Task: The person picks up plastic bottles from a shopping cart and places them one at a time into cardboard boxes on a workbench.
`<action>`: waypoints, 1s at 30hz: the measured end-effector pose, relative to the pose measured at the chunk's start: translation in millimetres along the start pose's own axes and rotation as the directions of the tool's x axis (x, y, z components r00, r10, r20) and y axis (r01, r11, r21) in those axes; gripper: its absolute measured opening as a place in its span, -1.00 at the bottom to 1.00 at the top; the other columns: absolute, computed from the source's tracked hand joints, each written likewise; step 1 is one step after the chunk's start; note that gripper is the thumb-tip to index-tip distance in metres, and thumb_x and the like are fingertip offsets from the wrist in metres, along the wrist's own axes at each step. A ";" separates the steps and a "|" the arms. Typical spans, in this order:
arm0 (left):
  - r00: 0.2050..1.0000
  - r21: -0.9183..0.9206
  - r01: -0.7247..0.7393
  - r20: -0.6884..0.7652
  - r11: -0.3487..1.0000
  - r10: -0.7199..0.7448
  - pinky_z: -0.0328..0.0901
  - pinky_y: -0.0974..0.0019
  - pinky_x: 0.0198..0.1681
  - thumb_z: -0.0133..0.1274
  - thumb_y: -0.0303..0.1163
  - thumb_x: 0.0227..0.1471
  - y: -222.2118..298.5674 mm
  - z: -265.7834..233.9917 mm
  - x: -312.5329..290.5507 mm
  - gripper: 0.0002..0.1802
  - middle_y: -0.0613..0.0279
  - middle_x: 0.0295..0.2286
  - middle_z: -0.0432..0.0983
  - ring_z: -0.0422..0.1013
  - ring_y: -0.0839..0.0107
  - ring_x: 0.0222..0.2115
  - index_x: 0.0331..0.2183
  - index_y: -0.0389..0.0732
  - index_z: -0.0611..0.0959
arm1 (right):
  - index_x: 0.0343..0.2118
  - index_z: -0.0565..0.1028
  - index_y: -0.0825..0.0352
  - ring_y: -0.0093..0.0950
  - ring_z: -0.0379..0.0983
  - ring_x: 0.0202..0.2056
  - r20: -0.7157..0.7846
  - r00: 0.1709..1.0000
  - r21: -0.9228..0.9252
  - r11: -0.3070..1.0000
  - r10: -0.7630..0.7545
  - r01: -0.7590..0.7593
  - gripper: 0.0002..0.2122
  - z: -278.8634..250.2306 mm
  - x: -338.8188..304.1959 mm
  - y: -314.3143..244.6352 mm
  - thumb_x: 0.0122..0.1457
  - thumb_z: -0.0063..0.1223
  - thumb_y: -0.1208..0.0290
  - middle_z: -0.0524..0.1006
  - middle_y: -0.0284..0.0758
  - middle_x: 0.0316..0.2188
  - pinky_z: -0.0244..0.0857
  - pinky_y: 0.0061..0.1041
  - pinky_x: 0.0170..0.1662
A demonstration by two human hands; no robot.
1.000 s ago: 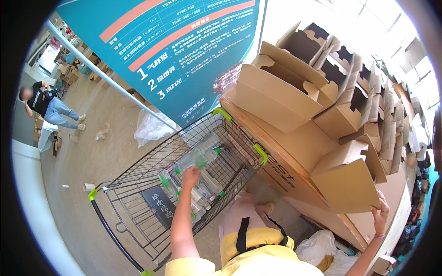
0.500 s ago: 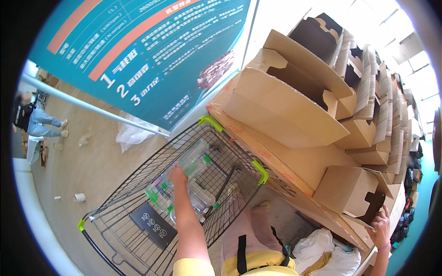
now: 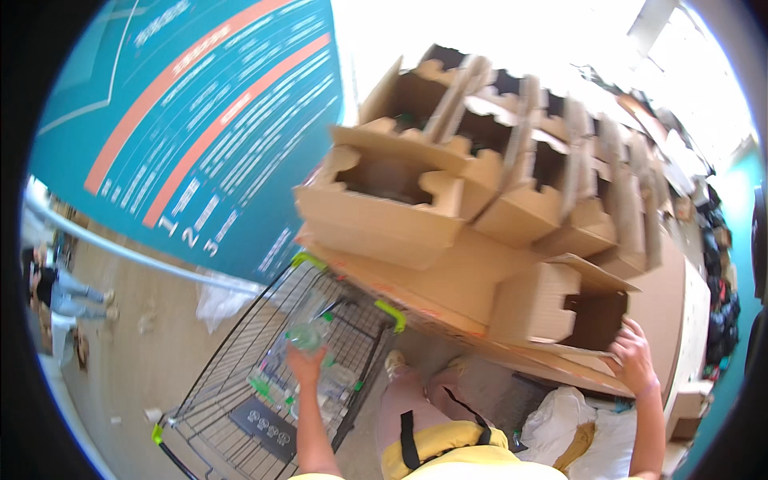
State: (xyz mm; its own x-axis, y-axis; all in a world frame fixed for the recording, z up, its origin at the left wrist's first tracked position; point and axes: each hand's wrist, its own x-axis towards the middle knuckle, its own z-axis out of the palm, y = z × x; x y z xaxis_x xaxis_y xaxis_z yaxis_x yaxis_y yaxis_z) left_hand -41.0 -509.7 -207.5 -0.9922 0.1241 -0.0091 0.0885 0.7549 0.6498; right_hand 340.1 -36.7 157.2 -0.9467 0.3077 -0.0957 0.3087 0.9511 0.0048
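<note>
Left hand (image 3: 302,370) closed around a clear plastic bottle (image 3: 307,337), held above the wire shopping cart (image 3: 240,384). Probably light, smooth, a little slippery, easily dented; best held around the middle. Transparent, greenish near the top. Right hand (image 3: 634,358) open, fingers resting on a cardboard box (image 3: 552,308), gripping nothing.

The cart (image 3: 264,376) is open on top, so the left hand (image 3: 306,366) with its bottle (image 3: 308,334) has free room above the wire walls. On the right, stacked boxes (image 3: 384,208) stand close over the cart and block that side. The right hand (image 3: 632,356) is at the dark opening of one low box (image 3: 552,308). Bags (image 3: 576,424) fill the floor below it.
</note>
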 end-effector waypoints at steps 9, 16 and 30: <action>0.928 -0.852 -0.371 -0.333 0.370 0.164 0.21 -0.02 0.12 0.19 -0.22 -0.12 287.6 -107.5 -26.0 -0.14 -0.02 0.02 0.31 0.35 0.08 -0.05 0.19 -0.20 0.20 | -0.56 0.49 0.25 -0.42 0.41 -0.19 -0.216 0.951 0.071 0.967 -0.223 0.243 -0.87 6.1 -13.2 36.9 -0.16 0.24 0.38 0.48 -0.39 -0.48 0.13 -0.16 0.19; 0.583 -0.995 -0.076 0.010 0.067 0.813 0.28 0.12 0.05 0.36 -0.12 -0.28 524.9 -76.8 -116.6 -0.12 -0.06 -0.08 0.43 0.37 0.16 -0.02 0.04 -0.24 0.33 | -0.62 0.46 0.21 -0.45 0.37 -0.30 -0.377 0.895 0.165 0.933 -0.240 0.319 -0.91 25.7 -21.2 47.2 -0.13 0.14 0.39 0.43 -0.45 -0.56 0.22 -0.35 0.00; -0.095 -0.070 -0.989 0.977 -0.134 0.193 0.43 0.19 -0.14 0.45 -0.23 -0.42 566.6 141.4 -162.9 -0.43 0.12 -0.23 0.61 0.53 0.19 -0.17 -0.21 -0.06 0.68 | -0.60 0.46 0.23 -0.42 0.38 -0.23 -0.521 0.838 0.272 0.898 -0.166 0.347 -0.91 48.3 -24.8 40.4 -0.08 0.17 0.43 0.45 -0.43 -0.55 0.19 -0.32 0.05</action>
State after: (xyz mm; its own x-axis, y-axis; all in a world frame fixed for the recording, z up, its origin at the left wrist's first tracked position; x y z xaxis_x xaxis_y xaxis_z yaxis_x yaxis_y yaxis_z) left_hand 183.1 -11.1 54.7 0.1967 0.7631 -0.6156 0.9630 -0.2684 -0.0249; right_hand 380.5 -7.1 111.7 -0.8922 0.1131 0.4373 -0.0259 0.9537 -0.2997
